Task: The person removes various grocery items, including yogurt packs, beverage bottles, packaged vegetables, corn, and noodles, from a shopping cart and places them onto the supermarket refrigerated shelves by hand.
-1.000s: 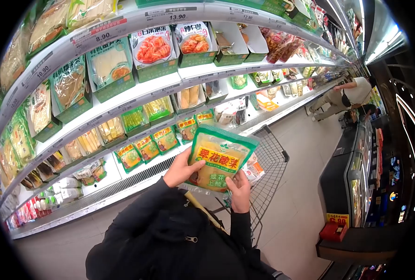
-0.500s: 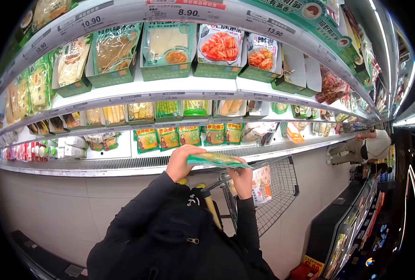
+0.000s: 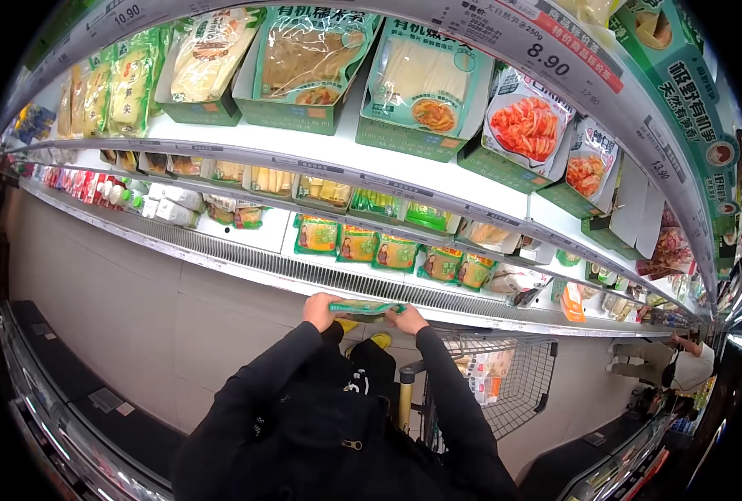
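A flat green plastic food packet (image 3: pixel 363 311) is stretched between my two hands, low in front of the bottom shelf. My left hand (image 3: pixel 321 311) grips its left end, fingers closed round the edge. At the other end my right hand (image 3: pixel 407 319) pinches the corner. The packet is seen nearly edge-on, so its label and contents cannot be read. Just beyond it, similar green and yellow packets (image 3: pixel 396 252) stand in a row on the bottom shelf.
A wire shopping cart (image 3: pixel 517 380) with several packages (image 3: pixel 486 367) inside stands to my right. Chilled shelves (image 3: pixel 304 171) run across the front, holding boxed vegetables and kimchi packs (image 3: pixel 524 125). Another person (image 3: pixel 680 365) stands far right. Low black cabinets (image 3: pixel 95 401) are behind me.
The packet has come down and closer to my body, still in both hands. My view has turned, so the shelves now slope down to the right.
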{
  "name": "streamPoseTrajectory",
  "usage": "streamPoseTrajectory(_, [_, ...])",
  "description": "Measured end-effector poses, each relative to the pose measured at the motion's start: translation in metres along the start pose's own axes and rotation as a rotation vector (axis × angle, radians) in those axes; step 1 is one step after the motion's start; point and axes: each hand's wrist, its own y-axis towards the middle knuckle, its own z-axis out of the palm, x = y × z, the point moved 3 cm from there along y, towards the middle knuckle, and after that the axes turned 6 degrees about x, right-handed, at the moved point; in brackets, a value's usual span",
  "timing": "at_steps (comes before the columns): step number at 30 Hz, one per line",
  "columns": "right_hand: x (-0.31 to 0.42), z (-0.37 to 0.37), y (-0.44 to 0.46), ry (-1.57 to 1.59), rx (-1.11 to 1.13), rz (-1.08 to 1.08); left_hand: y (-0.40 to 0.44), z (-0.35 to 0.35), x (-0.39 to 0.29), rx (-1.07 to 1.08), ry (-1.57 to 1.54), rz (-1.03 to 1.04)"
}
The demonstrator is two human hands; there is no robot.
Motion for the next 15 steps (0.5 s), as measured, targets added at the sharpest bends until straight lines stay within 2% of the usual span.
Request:
streamPoseTrajectory(3, [0.029,0.004,0.016,0.016,0.196,-0.007,0.009,0.017,0.042,0.012,-0.115,-0.076])
streamPoseTrajectory(4, [0.024,0.008,0.039,0.013,0.203,-0.016,0.018,0.019,0.055,0.003,-0.151,-0.115])
streamPoseTrajectory(6, [0.01,0.02,0.078,-0.004,0.182,0.143,0.037,0.019,0.072,-0.011,-0.162,-0.153])
streamPoseTrajectory(7, [0.025,0.018,0.081,0.061,0.201,0.103,0.049,0.015,0.081,-0.021,-0.193,-0.193])
streamPoseTrajectory(8, [0.013,0.025,0.113,-0.039,0.226,0.158,0.055,0.016,0.09,-0.026,-0.228,-0.238])
streamPoseTrajectory(10, [0.036,0.027,0.13,-0.014,0.18,0.263,0.075,0.004,0.1,-0.052,-0.212,-0.272])
streamPoseTrajectory(11, [0.046,0.029,0.14,0.027,0.143,0.237,0.087,-0.004,0.105,-0.078,-0.21,-0.235])
streamPoseTrajectory(12, [0.059,0.023,0.149,0.052,0.279,0.218,0.097,-0.01,0.111,-0.102,-0.208,-0.197])
streamPoseTrajectory(15, [0.11,0.021,0.153,0.446,0.138,0.176,0.127,-0.042,0.11,-0.206,-0.18,-0.194])
